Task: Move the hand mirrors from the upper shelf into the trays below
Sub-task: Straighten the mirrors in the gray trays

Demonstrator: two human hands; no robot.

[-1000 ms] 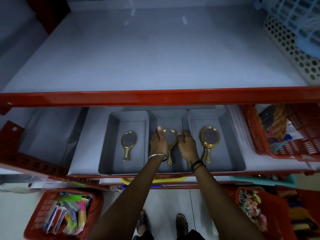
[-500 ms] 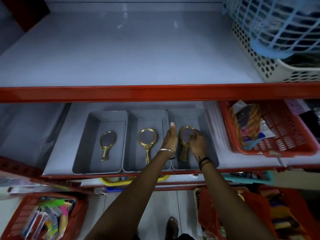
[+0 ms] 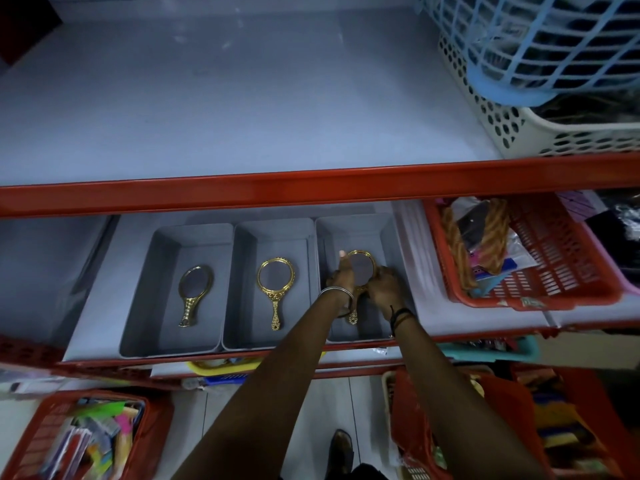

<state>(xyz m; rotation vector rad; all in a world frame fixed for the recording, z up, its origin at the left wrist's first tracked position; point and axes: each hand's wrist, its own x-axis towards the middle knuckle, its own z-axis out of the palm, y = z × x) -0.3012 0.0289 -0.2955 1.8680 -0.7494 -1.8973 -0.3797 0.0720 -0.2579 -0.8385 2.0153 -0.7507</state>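
Observation:
Three grey trays stand side by side on the lower shelf. A small gold hand mirror (image 3: pixel 193 294) lies in the left tray (image 3: pixel 138 327). A larger gold mirror (image 3: pixel 276 285) lies in the middle tray (image 3: pixel 242 237). In the right tray (image 3: pixel 377 230) a third gold mirror (image 3: pixel 361 268) sits between my hands. My left hand (image 3: pixel 343 275) touches its left rim, thumb up. My right hand (image 3: pixel 386 289) grips its right side. The upper shelf (image 3: pixel 242 98) holds no mirrors in view.
A white perforated basket (image 3: pixel 512 129) with a blue basket (image 3: pixel 554 46) on it stands at the upper shelf's right. A red basket (image 3: pixel 561 258) of goods sits right of the trays. Red shelf edge (image 3: pixel 311 188) crosses above them. More red baskets (image 3: pixel 69 438) stand on the floor.
Both hands moved from the middle tray's mirror to the right tray's mirror and now hold it there. The view shifted right.

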